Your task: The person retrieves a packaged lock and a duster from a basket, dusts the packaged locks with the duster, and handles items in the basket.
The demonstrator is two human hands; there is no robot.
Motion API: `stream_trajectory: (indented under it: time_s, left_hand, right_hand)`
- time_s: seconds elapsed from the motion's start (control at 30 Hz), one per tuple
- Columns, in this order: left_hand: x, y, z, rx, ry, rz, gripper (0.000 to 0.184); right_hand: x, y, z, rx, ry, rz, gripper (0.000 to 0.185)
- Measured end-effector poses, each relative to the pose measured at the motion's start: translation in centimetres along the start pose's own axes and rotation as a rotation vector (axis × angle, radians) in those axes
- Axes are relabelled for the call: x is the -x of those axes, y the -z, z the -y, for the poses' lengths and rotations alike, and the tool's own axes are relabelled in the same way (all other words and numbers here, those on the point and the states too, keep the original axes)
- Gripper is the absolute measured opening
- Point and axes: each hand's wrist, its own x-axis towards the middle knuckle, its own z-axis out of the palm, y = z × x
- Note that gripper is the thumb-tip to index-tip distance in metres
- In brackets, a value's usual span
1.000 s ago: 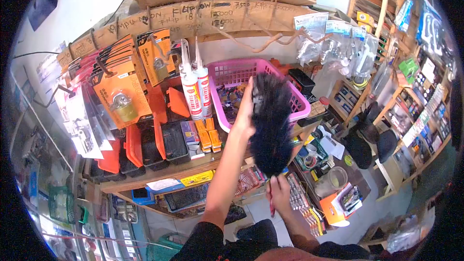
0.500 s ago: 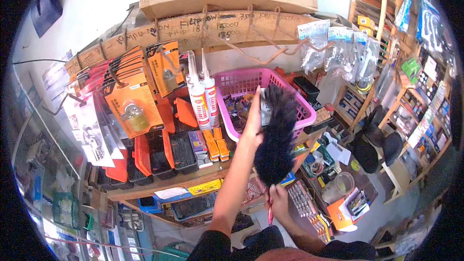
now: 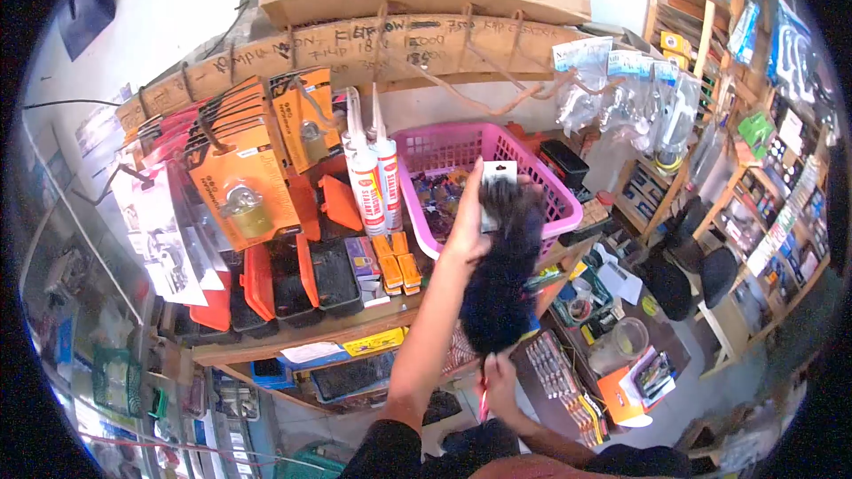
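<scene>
A black fluffy duster point(image 3: 499, 297) stands out in front of me, its dark fibres brushing over a packet with a white hang card point(image 3: 500, 172). My left hand point(image 3: 470, 223) grips that packet by its left edge, over the front of the pink basket point(image 3: 444, 138). Lower down, my right hand point(image 3: 500, 383) is closed round the duster's thin red-and-white handle point(image 3: 484, 401). Small colourful packets lie inside the basket. Most of the packet's front is hidden behind the fibres.
Two sealant tubes point(image 3: 363, 179) stand left of the basket. Padlocks on orange cards point(image 3: 246, 204) hang further left, above black bins with orange lids point(image 3: 258, 282). Overhead, bent hooks jut from a wooden rail point(image 3: 346, 46). Clear bags point(image 3: 581, 80) hang at right.
The duster has swung slightly down and left, uncovering more of the white hang card. My right hand has dropped a little with it. My left hand has stayed nearly in place.
</scene>
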Motion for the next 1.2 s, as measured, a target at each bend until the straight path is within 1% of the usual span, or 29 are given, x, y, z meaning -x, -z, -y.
stream_trajectory:
  time_s: [0.03, 0.07, 0.13, 0.2, 0.23, 0.27, 0.3, 0.33, 0.37, 0.4, 0.47, 0.5, 0.53, 0.6, 0.63, 0.67, 0.73, 0.77, 0.87, 0.9, 1.0, 1.1, 1.2]
  left_hand:
    - [0.5, -0.2, 0.1, 0.033, 0.0, -0.037, 0.062]
    - [1.0, -1.6, -0.4, 0.045, -0.02, -0.069, 0.059]
    - [0.4, -0.7, -0.2, 0.043, -0.088, -0.016, 0.061]
    - [0.4, -0.4, 0.0, 0.037, -0.005, -0.074, 0.065]
    - [0.4, -0.4, 0.0, 0.032, 0.036, -0.1, 0.067]
    - [0.5, -0.5, -0.2, -0.024, 0.027, -0.031, 0.075]
    - [0.5, -0.5, -0.2, -0.06, 0.014, -0.045, 0.077]
    - [0.4, -0.6, -0.2, -0.1, 0.0, -0.061, 0.079]
    - [0.2, 0.0, 0.0, -0.181, -0.025, -0.025, 0.08]
    - [0.2, 0.1, -0.2, -0.149, 0.0, -0.015, 0.079]
    - [-0.4, 0.6, 0.4, 0.02, 0.007, 0.025, 0.072]
    - [0.6, -0.3, 0.2, 0.049, 0.005, -0.07, 0.068]
    - [-0.9, 1.0, 1.0, 0.134, 0.008, -0.015, 0.068]
    - [0.9, -0.3, 0.4, 0.212, 0.053, 0.05, 0.069]
    - [1.0, -0.5, 0.4, 0.212, 0.023, 0.026, 0.069]
    - [1.0, -0.7, 0.1, 0.208, -0.013, 0.001, 0.069]
    - [0.8, -0.2, -0.2, 0.229, -0.068, -0.01, 0.069]
    - [0.1, 0.5, 0.2, 0.254, -0.083, 0.008, 0.069]
    - [-0.2, 0.4, 0.2, 0.283, -0.09, 0.035, 0.069]
    - [-0.2, 0.2, 0.1, 0.285, -0.086, 0.041, 0.069]
    - [-0.2, -0.3, -0.3, 0.275, -0.138, 0.097, 0.062]
    - [0.0, -0.4, -0.1, 0.251, -0.125, 0.036, 0.047]
    - [-1.2, 3.3, 1.2, 0.193, -0.151, -0.007, 0.033]
  right_hand:
    - [-1.2, 0.5, 1.4, 0.09, 0.127, 0.04, 0.037]
    - [-1.9, 0.5, 3.1, 0.125, 0.075, 0.013, 0.037]
    - [-4.5, 2.3, 0.7, 0.285, 0.277, -0.001, 0.038]
    - [-4.5, 3.3, -3.8, 0.596, 0.481, -0.025, 0.038]
    - [-3.2, 3.6, -5.7, 0.515, 0.432, -0.006, 0.038]
    - [-2.0, 3.8, -7.5, 0.434, 0.383, 0.008, 0.038]
    - [-0.5, 3.7, -9.0, 0.12, 0.178, 0.052, 0.038]
    - [0.3, 3.4, -8.1, 0.158, 0.112, 0.064, 0.037]
    - [1.1, 3.1, -7.2, 0.197, 0.046, 0.079, 0.037]
    - [0.9, 2.8, -4.7, 0.213, 0.071, 0.066, 0.036]
    - [-0.5, 2.8, 0.0, 0.252, 0.115, 0.014, 0.034]
    - [-1.7, 3.3, 1.7, 0.314, 0.219, 0.005, 0.032]
    - [-2.8, 3.7, 3.2, 0.378, 0.326, -0.004, 0.031]
    - [-3.5, 3.8, 7.5, 0.343, 0.266, -0.009, 0.03]
    - [-3.6, 4.3, 8.4, 0.319, 0.249, 0.01, 0.016]
    - [-3.7, 4.9, 9.4, 0.295, 0.231, 0.028, 0.008]
    - [-1.5, 3.6, 13.8, -0.049, 0.092, 0.164, 0.026]
    - [-1.7, 5.0, 12.8, -0.078, 0.12, 0.239, 0.058]
    - [-0.6, 5.4, 13.9, 0.105, 0.142, 0.276, 0.064]
    - [-0.6, 5.6, 13.7, 0.106, 0.19, 0.299, 0.073]
    - [-0.9, 5.7, 14.2, 0.294, 0.371, 0.293, 0.073]
    - [-1.4, 5.5, 14.1, 0.29, 0.425, 0.26, 0.072]
    - [-1.4, 3.9, 13.5, -0.006, 0.494, 0.198, 0.07]
